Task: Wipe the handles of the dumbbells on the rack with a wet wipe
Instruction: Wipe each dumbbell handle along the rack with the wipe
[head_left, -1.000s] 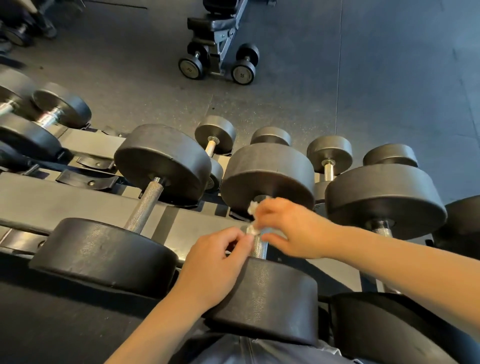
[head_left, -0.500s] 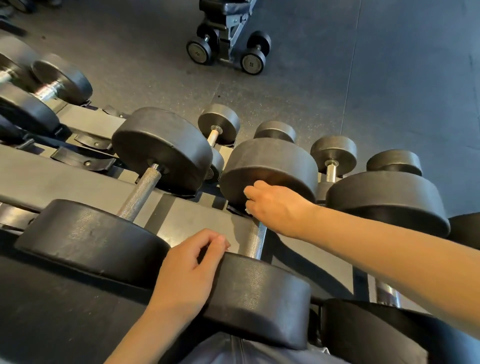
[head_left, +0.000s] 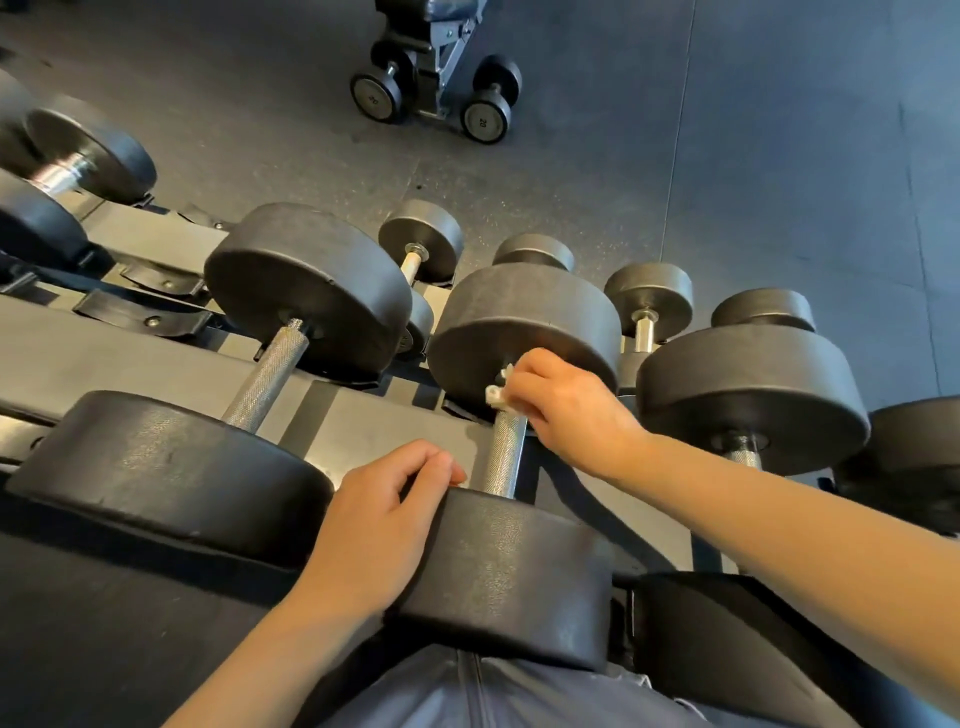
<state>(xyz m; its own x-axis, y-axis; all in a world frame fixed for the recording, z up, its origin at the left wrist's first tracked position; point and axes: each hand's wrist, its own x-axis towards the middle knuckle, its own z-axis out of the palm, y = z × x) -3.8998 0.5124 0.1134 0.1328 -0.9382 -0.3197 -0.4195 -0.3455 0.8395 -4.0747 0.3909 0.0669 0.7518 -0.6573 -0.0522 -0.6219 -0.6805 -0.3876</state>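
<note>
Only the head cam to go on here, looking down over the rack (head_left: 363, 415). My right hand (head_left: 566, 410) is up at the far end of the middle dumbbell's handle (head_left: 506, 452), right where the knurled bar meets the far weight head (head_left: 524, 317). Its fingers are curled round the bar with the wet wipe (head_left: 496, 392) pinched against it, and a bit of white sticks out on the left side of my knuckles. My left hand (head_left: 384, 525) rests on the top edge of the near weight head (head_left: 509, 577) of that same dumbbell, fingers loosely bent and close together, thumb tucked under, not gripping anything.

Just left of it sits another big dumbbell (head_left: 270, 374) with its bare handle. On the right there's a third one (head_left: 753, 384), its handle mostly hidden behind my right forearm. Smaller dumbbells sit on the lower tier (head_left: 421, 244). Further out on the dark floor is a bench base (head_left: 441, 67) with two more dumbbells lying beside it.
</note>
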